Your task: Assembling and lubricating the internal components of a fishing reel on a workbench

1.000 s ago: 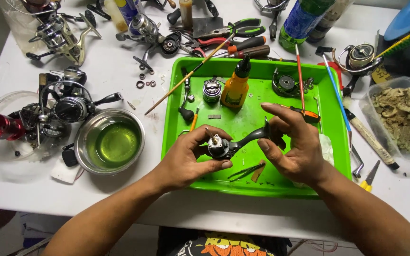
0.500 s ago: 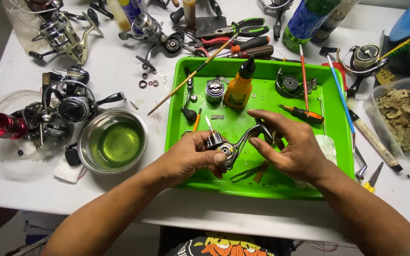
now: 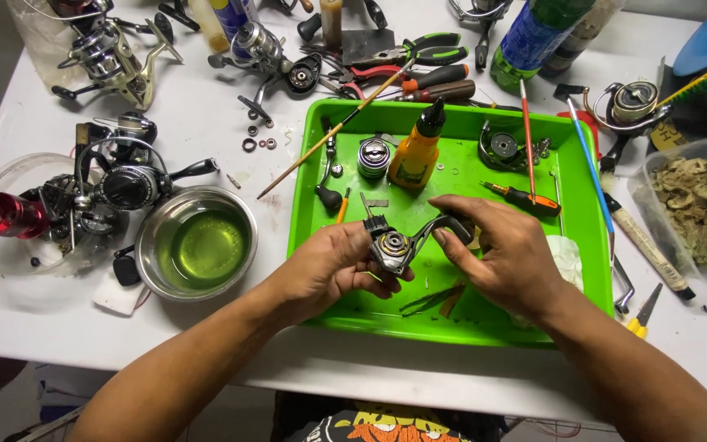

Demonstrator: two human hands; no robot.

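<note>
On the tabletop [image 3: 206, 123], a tray [image 3: 591, 270] sits mid-front with a bottle [image 3: 416, 151] at its back edge, a bowl [image 3: 196, 242] beside its left edge, pliers [image 3: 419, 51] behind.

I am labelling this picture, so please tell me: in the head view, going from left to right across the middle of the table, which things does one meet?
Red spool → steel bowl of greenish liquid → left hand → reel body → right hand → white tissue → clear box of beige scraps.
</note>
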